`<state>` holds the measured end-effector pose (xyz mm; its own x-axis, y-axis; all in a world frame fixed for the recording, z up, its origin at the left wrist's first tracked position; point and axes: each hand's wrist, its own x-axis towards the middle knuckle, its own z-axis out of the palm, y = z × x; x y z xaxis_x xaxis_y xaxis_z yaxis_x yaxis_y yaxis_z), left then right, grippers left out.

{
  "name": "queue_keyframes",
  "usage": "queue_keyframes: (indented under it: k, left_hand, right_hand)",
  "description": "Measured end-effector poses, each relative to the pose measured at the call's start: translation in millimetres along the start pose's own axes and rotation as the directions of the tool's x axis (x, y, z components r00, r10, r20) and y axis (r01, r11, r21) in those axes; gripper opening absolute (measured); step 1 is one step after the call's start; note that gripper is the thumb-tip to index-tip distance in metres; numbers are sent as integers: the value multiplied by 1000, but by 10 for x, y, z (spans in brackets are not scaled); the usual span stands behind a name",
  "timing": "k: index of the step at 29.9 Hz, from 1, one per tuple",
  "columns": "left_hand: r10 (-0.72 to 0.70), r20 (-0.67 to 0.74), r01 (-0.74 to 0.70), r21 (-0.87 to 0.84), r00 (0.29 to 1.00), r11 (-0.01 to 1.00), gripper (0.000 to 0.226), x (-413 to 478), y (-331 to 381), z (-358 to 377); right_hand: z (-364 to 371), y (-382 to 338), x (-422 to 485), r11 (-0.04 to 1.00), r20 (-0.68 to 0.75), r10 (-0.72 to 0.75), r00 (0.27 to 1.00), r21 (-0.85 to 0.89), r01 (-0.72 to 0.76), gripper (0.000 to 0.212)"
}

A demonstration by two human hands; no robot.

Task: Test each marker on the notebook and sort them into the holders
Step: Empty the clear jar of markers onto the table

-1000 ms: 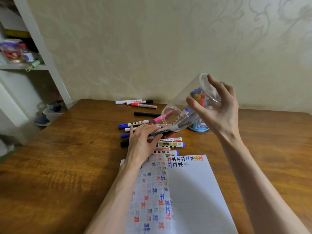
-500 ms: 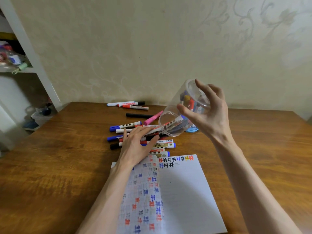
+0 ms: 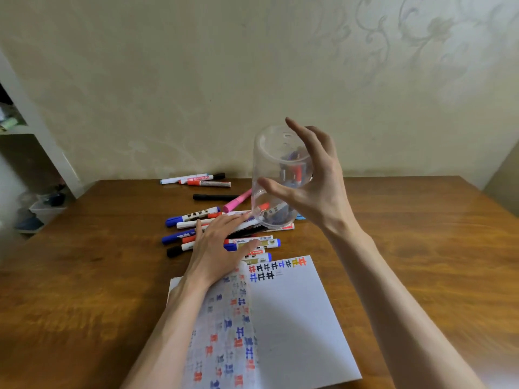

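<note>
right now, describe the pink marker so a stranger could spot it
On the wooden table, look beyond the notebook to the pile of markers. At its far edge, right of the all-black marker, the pink marker lies slanted; it is the only pink one.

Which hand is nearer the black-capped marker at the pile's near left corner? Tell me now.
Left. The left hand lies flat on the pile just right of the black-capped marker; the right hand is raised farther right, gripping the clear holder.
</note>
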<state>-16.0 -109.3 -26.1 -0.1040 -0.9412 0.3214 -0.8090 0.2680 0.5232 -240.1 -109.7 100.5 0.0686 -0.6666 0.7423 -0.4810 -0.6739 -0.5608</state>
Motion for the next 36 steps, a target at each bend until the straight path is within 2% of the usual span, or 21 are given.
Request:
queue_keyframes:
  k: [5,12,14,17,20,22,26,29,33,36]
  left_hand:
    - [56,-29,-55,6,998,998,68,16,-43,52]
    - [37,-12,-36,52,999,998,69,27,-14,56]
    - [23,-20,-22,45,1000,999,71,23,16,44]
    - [-31,-65,29,-25,997,999,88,18,92,-5]
    - [-206,-46,184,-299,977,936,112,5,166,-90]
    - [-244,-30,214,-384,969,898,118,-6,226,-144]
    - [-138,-18,126,-299,990,946,100,-58,395,-169]
    - [-136,-43,118,-282,990,952,98,-59,396,-134]
    - [-180,-72,146,-337,981,930,113,-31,317,-112]
    - [-169,-119,108,-399,978,910,127,-47,302,-98]
  right_hand:
    - [-39,-42,93,1000,19,-8,1000,13,8,94]
    - [12,-79,104,994,-63,16,998,106,-9,85]
    - [40,-87,75,987,-67,56,996,155,-45,85]
    - [57,-78,14,965,-103,145,984,234,-118,89]
    - [55,-7,-83,879,-146,315,938,419,-230,90]
    - [64,57,-157,822,-131,393,910,493,-284,92]
    - [39,98,-171,795,-166,454,875,519,-314,89]
    - [-6,61,-109,770,-160,480,862,549,-326,88]
    - [1,29,-96,709,-113,532,839,601,-369,77]
    - [47,3,-100,671,-93,575,813,623,-403,77]
